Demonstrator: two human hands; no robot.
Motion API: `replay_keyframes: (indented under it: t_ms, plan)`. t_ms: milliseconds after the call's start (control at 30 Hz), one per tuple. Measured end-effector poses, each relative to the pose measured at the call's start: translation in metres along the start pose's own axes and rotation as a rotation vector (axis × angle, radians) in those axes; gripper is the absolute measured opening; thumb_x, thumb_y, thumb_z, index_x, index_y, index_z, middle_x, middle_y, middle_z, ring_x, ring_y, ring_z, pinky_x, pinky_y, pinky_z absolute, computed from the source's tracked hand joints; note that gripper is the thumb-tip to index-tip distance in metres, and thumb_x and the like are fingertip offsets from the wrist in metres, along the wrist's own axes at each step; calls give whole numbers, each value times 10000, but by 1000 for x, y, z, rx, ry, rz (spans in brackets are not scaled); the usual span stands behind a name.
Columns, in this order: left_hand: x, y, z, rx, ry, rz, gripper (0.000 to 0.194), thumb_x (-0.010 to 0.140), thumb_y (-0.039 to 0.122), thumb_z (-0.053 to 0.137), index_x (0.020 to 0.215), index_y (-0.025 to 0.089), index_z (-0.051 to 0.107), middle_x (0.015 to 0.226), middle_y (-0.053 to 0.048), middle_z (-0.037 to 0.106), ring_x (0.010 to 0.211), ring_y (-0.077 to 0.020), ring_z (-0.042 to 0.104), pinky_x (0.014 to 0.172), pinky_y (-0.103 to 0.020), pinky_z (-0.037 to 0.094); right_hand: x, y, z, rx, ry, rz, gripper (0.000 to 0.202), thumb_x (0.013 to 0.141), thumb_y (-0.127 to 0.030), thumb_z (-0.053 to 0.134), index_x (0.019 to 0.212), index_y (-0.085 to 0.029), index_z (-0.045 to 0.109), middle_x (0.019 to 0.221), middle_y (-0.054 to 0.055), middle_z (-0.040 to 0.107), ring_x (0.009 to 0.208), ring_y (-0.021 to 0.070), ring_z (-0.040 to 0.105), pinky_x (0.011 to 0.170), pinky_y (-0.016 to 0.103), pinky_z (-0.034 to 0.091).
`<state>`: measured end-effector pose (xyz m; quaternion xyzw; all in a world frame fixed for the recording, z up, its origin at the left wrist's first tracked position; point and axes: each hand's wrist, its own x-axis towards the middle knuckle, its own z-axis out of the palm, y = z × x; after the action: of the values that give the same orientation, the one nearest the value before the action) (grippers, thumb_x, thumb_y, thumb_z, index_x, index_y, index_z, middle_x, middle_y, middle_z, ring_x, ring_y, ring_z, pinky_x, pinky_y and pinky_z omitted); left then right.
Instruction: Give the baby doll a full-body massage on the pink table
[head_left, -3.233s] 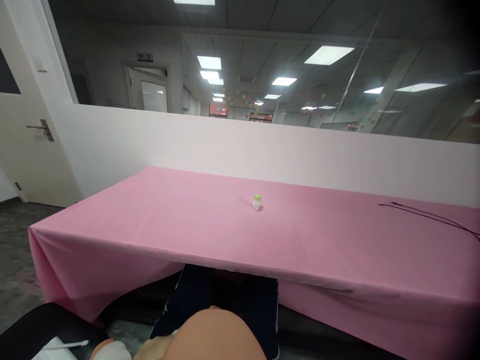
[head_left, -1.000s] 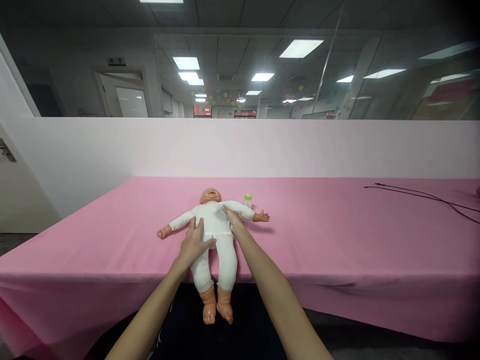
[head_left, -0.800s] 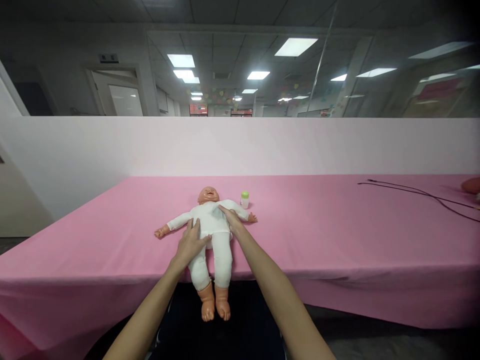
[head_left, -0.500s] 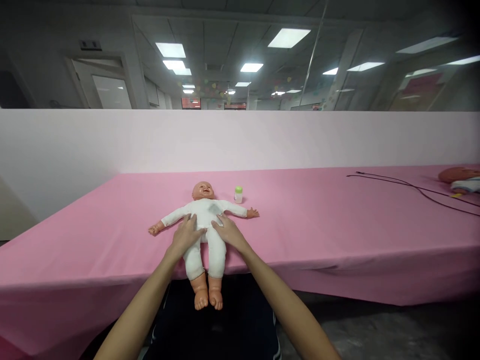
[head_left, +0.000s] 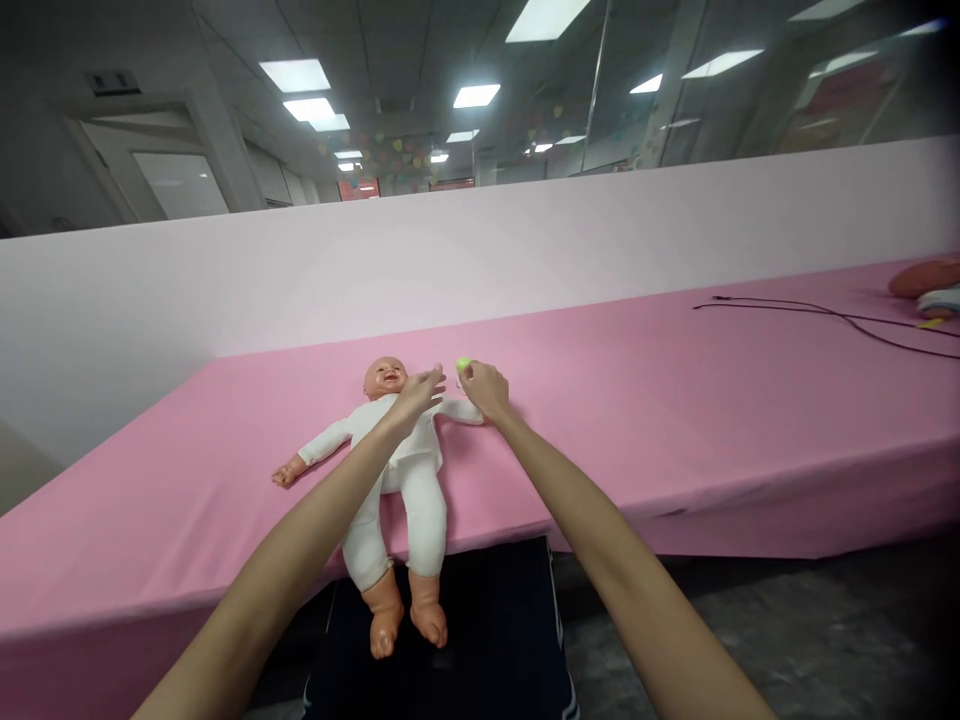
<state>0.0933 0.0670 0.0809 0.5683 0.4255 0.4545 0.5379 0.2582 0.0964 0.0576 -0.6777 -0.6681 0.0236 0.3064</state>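
A baby doll [head_left: 424,500] in a white suit lies on its back on the pink-covered table, its feet hanging past the front edge. Beside its head on the right is a small bottle with a green cap [head_left: 463,365]; most of its body is hidden by my right hand [head_left: 486,390], whose fingers are closed around it. My left hand [head_left: 420,392] is above the doll's upper chest, fingers stretched toward the bottle, holding nothing. My left forearm covers part of the doll's torso.
Thin black cables [head_left: 810,308] run across the right side of the pink table cover [head_left: 615,390]. At the far right edge lies another doll [head_left: 926,280], partly out of view. A white partition [head_left: 525,235] stands behind the table.
Both hands have left the doll's waist and moved up and away from me, the right one onto the bottle. The view has tilted and the doll appears slightly further left.
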Motion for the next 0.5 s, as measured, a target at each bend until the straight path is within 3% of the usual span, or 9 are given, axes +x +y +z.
replay_keyframes:
  t_ms: [100,233,300,400,500]
  plan:
    - [52,-8,28,-291,110,-234,660,1056,631,366,1408,99,534,1601,-244,439,1449,-298,496,1170,-393,436,23,21,11,-14,0,-35,396,1047,-186,383,1384,-115,579,1372,204,661,1247,278,625,1000,368,466]
    - [96,-25,40,-331,154,-253,787,1066,636,105,1516,86,443,1669,-220,346,1571,-253,310,1260,-388,310,35,39,34,35,-50,-226,587,982,-65,346,1563,-102,417,1637,148,444,1499,218,414,1196,358,350]
    - [104,-32,39,-344,102,-242,823,1061,632,62,1532,73,440,1665,-213,365,1566,-242,323,1266,-366,291,39,44,42,59,-78,-299,607,972,-60,334,1575,-60,395,1665,165,393,1531,228,370,1241,386,302]
    - [104,-35,36,-355,35,-223,840,1061,636,79,1557,42,407,1691,-221,310,1584,-239,281,1280,-345,240,43,47,48,74,-95,-295,580,1006,-103,309,1574,-28,391,1671,186,373,1544,256,350,1260,420,277]
    - [93,-24,33,-361,68,-196,819,1063,643,113,1566,64,398,1717,-208,251,1599,-245,238,1280,-358,244,36,35,46,147,-75,-280,568,1079,-246,287,1598,-25,355,1700,193,306,1593,283,245,1290,465,210]
